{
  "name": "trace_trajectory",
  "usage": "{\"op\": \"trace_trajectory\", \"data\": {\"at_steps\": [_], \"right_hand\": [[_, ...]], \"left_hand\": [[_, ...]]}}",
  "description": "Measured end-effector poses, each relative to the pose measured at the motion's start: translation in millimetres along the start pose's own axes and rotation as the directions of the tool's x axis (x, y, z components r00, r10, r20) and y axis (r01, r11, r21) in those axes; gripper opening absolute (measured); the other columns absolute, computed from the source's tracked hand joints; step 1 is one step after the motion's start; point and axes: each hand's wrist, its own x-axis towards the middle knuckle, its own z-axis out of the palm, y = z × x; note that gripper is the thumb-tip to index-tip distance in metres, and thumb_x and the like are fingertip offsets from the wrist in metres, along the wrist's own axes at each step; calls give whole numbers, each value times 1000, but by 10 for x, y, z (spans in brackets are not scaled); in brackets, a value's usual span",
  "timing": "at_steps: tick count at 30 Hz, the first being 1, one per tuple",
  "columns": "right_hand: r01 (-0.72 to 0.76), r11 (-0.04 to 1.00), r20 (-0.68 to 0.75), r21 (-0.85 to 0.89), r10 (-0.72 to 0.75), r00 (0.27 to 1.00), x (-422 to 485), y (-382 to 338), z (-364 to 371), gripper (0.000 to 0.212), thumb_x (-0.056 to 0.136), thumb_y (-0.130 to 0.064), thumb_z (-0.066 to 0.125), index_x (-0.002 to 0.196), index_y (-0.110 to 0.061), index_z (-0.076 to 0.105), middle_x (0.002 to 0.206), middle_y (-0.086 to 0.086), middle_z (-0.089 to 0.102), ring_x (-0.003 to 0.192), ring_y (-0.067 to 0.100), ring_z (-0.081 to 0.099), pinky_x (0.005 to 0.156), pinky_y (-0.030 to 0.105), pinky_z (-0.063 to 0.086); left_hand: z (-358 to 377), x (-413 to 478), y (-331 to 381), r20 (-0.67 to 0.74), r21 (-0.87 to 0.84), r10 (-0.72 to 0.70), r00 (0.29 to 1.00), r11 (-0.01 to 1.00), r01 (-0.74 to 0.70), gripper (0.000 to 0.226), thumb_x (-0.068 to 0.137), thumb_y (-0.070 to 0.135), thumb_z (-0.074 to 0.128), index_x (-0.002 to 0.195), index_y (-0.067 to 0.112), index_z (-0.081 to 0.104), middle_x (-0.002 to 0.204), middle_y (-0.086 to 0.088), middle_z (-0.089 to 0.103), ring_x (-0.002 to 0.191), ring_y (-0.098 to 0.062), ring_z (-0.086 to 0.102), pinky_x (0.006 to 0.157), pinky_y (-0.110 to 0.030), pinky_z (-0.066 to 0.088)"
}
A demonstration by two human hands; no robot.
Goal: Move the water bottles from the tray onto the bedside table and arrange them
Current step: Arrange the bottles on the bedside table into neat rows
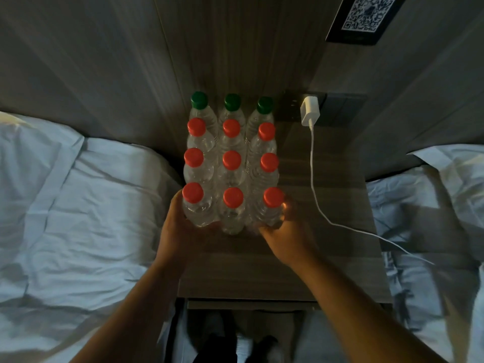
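Observation:
Several clear water bottles (231, 163) stand upright in a tight block of three columns on the wooden bedside table (262, 271). The back row has green caps (232, 102); the other rows have red caps. My left hand (180, 226) wraps around the near-left bottle (195, 205) from its left side. My right hand (285, 231) cups the near-right bottle (271, 208) from the right and front. The near-middle bottle (232, 210) stands between my hands. No tray is in view.
A white charger (309, 111) is plugged into a wall socket right of the bottles; its cable (314, 179) trails over the table's right side. White beds (65, 205) flank the table. A QR-code plaque (366, 17) hangs at upper right. The table's front edge is near my feet.

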Motion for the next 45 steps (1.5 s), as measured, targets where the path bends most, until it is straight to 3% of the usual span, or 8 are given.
{"op": "trace_trajectory", "data": {"at_steps": [4,11,20,28,31,37,42,45], "right_hand": [[2,1000,-22,27,-1,1000,5,41,44,56,75,-38,78,121,-28,49,107,-16,64,94,-7,61,76,10,51],[-39,999,69,21,37,997,32,158,97,35,79,-23,75,107,-33,58,106,-14,65,93,-8,61,69,3,46],[19,996,18,84,-21,1000,54,203,182,37,81,-14,73,102,-38,54,97,-17,64,93,-11,60,72,3,47],[10,998,88,69,-16,996,95,238,186,32,81,-20,73,109,-26,58,101,-12,66,94,-5,63,73,9,51],[-34,994,135,102,20,991,100,269,153,33,80,-27,73,109,-28,58,103,-11,67,96,0,65,83,25,57],[-87,986,115,142,71,991,74,249,37,63,66,-42,80,122,-37,52,115,-18,65,105,0,63,92,36,55],[76,990,137,117,-92,986,240,22,-120,106,60,-49,82,141,-55,13,125,-35,53,122,3,54,100,42,48],[10,998,187,65,-22,982,318,-23,-117,126,54,-52,85,145,-52,-2,128,-38,48,125,4,49,103,44,46]], "left_hand": [[-10,14,-51,-7,-13,32,999,999,-32,101,48,54,91,132,25,43,123,4,64,110,-18,65,85,-51,56],[124,-72,-145,-76,13,126,989,992,-125,94,49,14,94,126,38,46,122,13,59,113,-12,61,88,-42,57],[214,8,-233,-177,16,78,981,997,-77,95,46,46,95,127,27,47,124,2,58,114,-20,61,85,-49,56],[224,15,-226,-175,2,81,981,997,-82,96,48,39,96,129,24,46,123,5,60,112,-13,63,85,-47,57],[180,-1,-214,-140,-40,87,986,995,-94,96,50,35,97,130,25,46,125,4,59,113,-16,62,86,-48,57],[-32,41,-195,-30,-126,96,995,987,-99,119,54,50,90,149,19,25,142,-5,49,128,-22,54,96,-54,50],[-159,255,122,60,-2,170,984,985,-170,131,50,52,88,154,24,13,142,34,36,131,11,38,105,-25,39],[-186,391,263,184,71,235,954,965,-252,120,51,47,89,150,29,24,142,16,48,130,-5,48,101,-40,47]]}}
